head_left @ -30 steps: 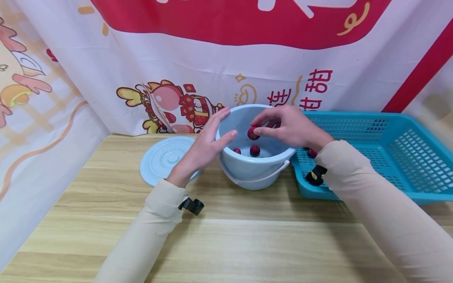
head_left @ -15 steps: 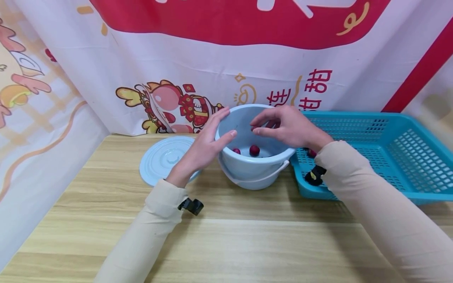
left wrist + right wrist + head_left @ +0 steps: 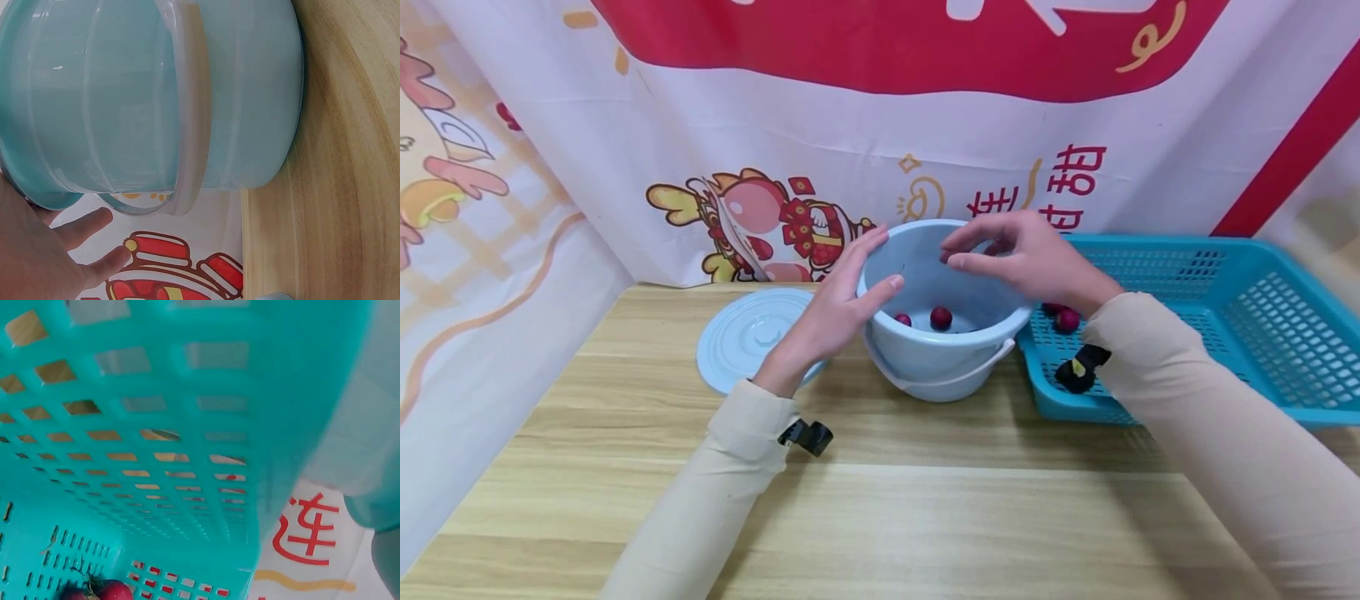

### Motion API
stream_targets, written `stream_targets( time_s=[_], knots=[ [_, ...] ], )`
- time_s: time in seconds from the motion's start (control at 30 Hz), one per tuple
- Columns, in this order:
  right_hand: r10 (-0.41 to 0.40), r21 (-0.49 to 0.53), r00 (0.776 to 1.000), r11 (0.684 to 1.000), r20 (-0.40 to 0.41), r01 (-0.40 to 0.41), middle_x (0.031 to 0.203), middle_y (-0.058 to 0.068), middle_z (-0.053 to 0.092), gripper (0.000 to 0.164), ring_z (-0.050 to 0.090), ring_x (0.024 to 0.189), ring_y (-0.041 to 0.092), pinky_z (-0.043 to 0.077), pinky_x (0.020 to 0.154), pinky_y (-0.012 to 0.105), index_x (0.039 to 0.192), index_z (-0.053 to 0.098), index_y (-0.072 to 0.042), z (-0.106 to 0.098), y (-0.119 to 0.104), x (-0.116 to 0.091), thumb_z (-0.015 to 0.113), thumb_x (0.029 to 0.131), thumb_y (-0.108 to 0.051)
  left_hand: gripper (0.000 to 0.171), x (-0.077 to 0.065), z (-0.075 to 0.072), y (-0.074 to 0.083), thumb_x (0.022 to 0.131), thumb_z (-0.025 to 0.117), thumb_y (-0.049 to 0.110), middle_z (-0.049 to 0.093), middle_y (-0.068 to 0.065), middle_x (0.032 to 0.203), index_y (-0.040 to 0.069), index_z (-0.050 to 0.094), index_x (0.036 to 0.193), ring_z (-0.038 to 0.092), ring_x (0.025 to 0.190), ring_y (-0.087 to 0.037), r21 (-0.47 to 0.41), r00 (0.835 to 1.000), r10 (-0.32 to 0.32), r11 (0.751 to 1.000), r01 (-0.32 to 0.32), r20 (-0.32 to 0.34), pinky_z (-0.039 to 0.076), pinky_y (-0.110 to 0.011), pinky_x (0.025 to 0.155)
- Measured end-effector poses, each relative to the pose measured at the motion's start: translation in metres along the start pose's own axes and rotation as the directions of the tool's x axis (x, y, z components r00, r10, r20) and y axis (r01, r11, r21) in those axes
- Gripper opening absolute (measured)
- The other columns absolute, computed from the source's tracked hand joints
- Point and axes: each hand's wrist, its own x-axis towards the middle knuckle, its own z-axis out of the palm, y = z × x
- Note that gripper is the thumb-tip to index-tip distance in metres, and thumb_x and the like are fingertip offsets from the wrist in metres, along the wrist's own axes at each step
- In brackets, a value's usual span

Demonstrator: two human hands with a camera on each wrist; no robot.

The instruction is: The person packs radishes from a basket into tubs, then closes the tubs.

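A light blue bucket (image 3: 943, 367) stands upright, with two dark red radishes (image 3: 941, 317) visible inside; its near wall hides part of the bottom. My left hand (image 3: 842, 308) rests against the bucket's left rim, fingers extended and thumb over the edge. Above the right rim is my right hand (image 3: 1011, 254), fingers loosely bent and nothing visible between them. Just right of the bucket, a turquoise basket (image 3: 1247, 325) has red radishes (image 3: 1067, 321) at its left end, also seen as radishes (image 3: 112, 590) in the right wrist view.
A round light blue lid (image 3: 748, 333) lies on the wooden table (image 3: 880, 517) left of the bucket. The bucket's pale handle (image 3: 190, 106) hangs down its front. A printed cloth (image 3: 850, 125) hangs behind everything.
A radish seen in my right fingers one second ago is no longer visible there. The right hand has shifted slightly right, uncovering more of the basket's radishes. My left hand stays put.
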Motion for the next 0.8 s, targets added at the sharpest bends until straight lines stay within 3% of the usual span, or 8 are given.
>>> stream_targets(
  time_s=[0.23, 0.43, 0.7, 0.8],
  knots=[
    [0.045, 0.116, 0.995, 0.993, -0.088, -0.035, 0.132, 0.0, 0.074, 0.043, 0.071, 0.116, 0.017, 0.061, 0.089, 0.02, 0.136, 0.072, -0.02, -0.024, 0.012, -0.013, 0.077, 0.097, -0.038, 0.075, 0.001, 0.002, 0.002, 0.103, 0.058, 0.049, 0.019, 0.01, 0.178, 0.027, 0.028, 0.168, 0.029, 0.161, -0.026, -0.002, 1.0, 0.01, 1.0, -0.01, -0.001, 0.041, -0.065, 0.122],
    [0.133, 0.133, 0.981, 0.984, -0.142, -0.115, 0.138, -0.001, 0.071, 0.051, 0.067, 0.12, 0.015, 0.061, 0.089, 0.02, 0.141, 0.069, -0.024, -0.041, 0.032, -0.024, 0.077, 0.096, -0.045, 0.075, 0.001, 0.002, 0.003, 0.102, 0.058, 0.05, 0.019, 0.01, 0.178, 0.028, 0.028, 0.168, 0.03, 0.16, -0.026, 0.0, 1.0, 0.008, 1.0, -0.008, -0.002, 0.042, -0.065, 0.121],
    [0.234, 0.075, 0.965, 0.971, -0.12, -0.226, 0.146, -0.001, 0.065, 0.057, 0.06, 0.125, 0.014, 0.059, 0.086, 0.017, 0.147, 0.064, -0.028, -0.059, 0.066, -0.029, 0.074, 0.096, -0.05, 0.075, 0.001, 0.001, 0.001, 0.102, 0.058, 0.05, 0.019, 0.01, 0.178, 0.028, 0.028, 0.168, 0.028, 0.161, -0.026, 0.005, 1.0, 0.002, 1.0, -0.002, -0.009, 0.041, -0.065, 0.121],
    [0.295, 0.034, 0.95, 0.955, -0.099, -0.293, 0.148, 0.002, 0.063, 0.061, 0.056, 0.129, 0.016, 0.058, 0.091, 0.025, 0.148, 0.063, -0.027, -0.065, 0.078, -0.032, 0.073, 0.095, -0.054, 0.075, 0.0, 0.001, 0.0, 0.102, 0.058, 0.05, 0.019, 0.01, 0.178, 0.028, 0.028, 0.168, 0.028, 0.161, -0.026, 0.002, 1.0, 0.004, 1.0, -0.004, -0.007, 0.041, -0.065, 0.121]
  ],
)
